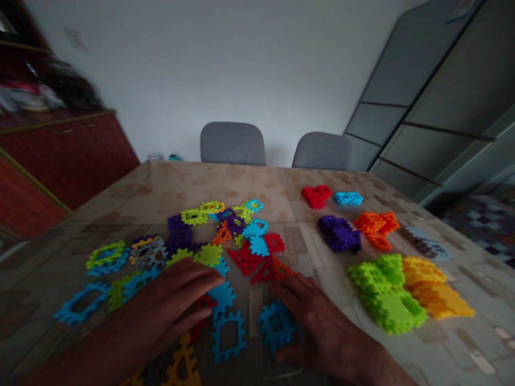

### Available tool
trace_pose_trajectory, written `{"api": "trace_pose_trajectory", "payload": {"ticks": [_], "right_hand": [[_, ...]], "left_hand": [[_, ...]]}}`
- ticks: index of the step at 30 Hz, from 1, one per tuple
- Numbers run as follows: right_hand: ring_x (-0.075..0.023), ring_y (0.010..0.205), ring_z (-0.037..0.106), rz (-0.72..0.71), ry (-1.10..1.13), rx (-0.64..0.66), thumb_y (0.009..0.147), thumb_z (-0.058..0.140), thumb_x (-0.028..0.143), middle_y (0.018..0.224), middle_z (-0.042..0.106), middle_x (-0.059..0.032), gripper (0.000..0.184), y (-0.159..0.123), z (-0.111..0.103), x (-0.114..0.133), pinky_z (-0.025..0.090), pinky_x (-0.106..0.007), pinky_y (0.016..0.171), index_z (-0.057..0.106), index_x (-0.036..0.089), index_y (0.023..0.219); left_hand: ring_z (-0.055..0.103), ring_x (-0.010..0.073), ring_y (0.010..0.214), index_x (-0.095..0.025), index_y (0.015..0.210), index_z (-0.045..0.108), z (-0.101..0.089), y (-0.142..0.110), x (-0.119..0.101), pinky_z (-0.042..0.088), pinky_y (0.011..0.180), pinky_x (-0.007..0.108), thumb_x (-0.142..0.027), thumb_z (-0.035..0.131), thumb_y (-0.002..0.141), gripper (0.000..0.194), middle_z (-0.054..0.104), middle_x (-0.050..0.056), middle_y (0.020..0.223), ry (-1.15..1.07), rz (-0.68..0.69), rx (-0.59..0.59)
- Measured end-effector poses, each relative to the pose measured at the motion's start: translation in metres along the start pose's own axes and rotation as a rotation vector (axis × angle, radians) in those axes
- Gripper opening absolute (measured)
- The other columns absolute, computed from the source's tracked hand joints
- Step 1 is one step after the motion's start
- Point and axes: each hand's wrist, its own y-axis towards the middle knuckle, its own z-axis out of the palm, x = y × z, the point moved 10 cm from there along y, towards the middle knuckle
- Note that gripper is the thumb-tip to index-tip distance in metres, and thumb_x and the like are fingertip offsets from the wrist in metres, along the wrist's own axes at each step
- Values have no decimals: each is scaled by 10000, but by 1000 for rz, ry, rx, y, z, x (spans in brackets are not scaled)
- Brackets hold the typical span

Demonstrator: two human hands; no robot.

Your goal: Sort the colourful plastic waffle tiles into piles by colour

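Note:
My left hand (181, 295) lies over a spread of interlocking plastic building pieces, fingers stretched and slightly apart. Beneath and beside it are a lime piece (208, 255), a blue piece (222, 296) and partly covered red ones. My right hand (317, 319) arches beside a blue window-pattern piece (276, 324), thumb and fingers spread on either side of it. I cannot tell whether they touch it. Its fingertips are near orange-red triangular pieces (273, 269). Between the hands sits a blue square frame piece (228, 335). Yellow-orange pieces (183, 364) show below my left wrist.
Colour-sorted stacks stand at right: lime (392, 300), yellow (438, 292), purple (340, 234), orange (376, 228), red (316, 196), light blue (348, 198) and grey-brown (426, 242). Mixed pieces (148, 252) spread left. Two grey chairs (232, 142) stand behind the table (161, 185).

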Motion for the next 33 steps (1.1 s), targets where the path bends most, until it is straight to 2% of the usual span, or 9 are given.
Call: {"api": "trace_pose_trajectory", "payload": {"ticks": [5, 9, 12, 17, 22, 25, 29, 31, 33], "right_hand": [[-378, 1366, 444, 71, -42, 74, 625, 946, 357, 1503, 493, -145, 1013, 2, 10, 5, 347, -534, 1148, 462, 231, 1506], [-384, 1365, 430, 160, -69, 39, 659, 915, 416, 1515, 471, -147, 993, 3, 11, -1, 330, -569, 1152, 451, 220, 1514], [-392, 1288, 487, 194, -92, -23, 721, 849, 428, 1434, 539, -156, 876, 4, 16, -3, 381, -582, 1102, 487, 199, 1485], [-375, 1217, 537, 201, -104, -104, 794, 719, 298, 1346, 593, -153, 662, 3, 23, -2, 421, -566, 1063, 541, 176, 1419], [-335, 1262, 521, 118, -57, -115, 697, 678, 153, 1390, 570, -149, 798, 0, 5, 5, 425, -502, 1078, 469, 172, 1467], [-300, 1323, 476, -22, -44, -121, 695, 638, 76, 1445, 534, -128, 870, -4, -7, 16, 392, -470, 1110, 385, 201, 1518], [-246, 1308, 501, -210, -28, -31, 716, 562, -31, 1416, 585, -65, 885, -10, -6, 32, 355, -442, 1146, 373, 277, 1523], [-252, 1374, 450, -184, -15, -32, 713, 590, -26, 1492, 531, -70, 895, -10, -6, 30, 326, -443, 1177, 367, 262, 1531], [-298, 1401, 421, -57, -30, -70, 727, 670, 48, 1534, 482, -111, 876, -6, -7, 20, 342, -490, 1170, 377, 220, 1535]], "left_hand": [[694, 226, 1107, -329, 1291, 653, 11, -5, -10, 592, 933, 333, -487, 435, 1068, 350, 727, 11, 1254, 11, 74, 7], [690, 238, 1096, -318, 1265, 672, 13, -3, -13, 584, 923, 335, -453, 497, 1049, 309, 734, 17, 1234, 19, 92, 17], [684, 233, 1079, -308, 1250, 679, 13, -1, -16, 569, 920, 323, -431, 515, 1044, 291, 734, 23, 1220, 1, 102, 40], [688, 230, 1044, -283, 1196, 686, 10, 2, -22, 561, 892, 329, -443, 441, 1072, 318, 740, 36, 1181, -1, 132, 48], [670, 227, 1090, -295, 1255, 652, 15, -2, -19, 544, 927, 329, -457, 444, 1074, 320, 722, 33, 1227, -5, 137, 49], [645, 230, 1158, -319, 1296, 631, 16, -2, -14, 532, 961, 328, -459, 495, 1057, 309, 706, 21, 1272, -5, 110, 47], [679, 223, 1075, -308, 1244, 668, 14, 1, -13, 555, 914, 318, -449, 481, 1060, 298, 730, 28, 1208, -40, 98, 58], [683, 222, 1073, -313, 1262, 667, 13, 1, -10, 549, 946, 332, -439, 477, 1061, 303, 733, 27, 1207, -53, 87, 47], [669, 230, 1128, -328, 1314, 643, 16, -3, -3, 533, 991, 350, -428, 494, 1057, 314, 719, 25, 1254, -50, 63, 46]]}}
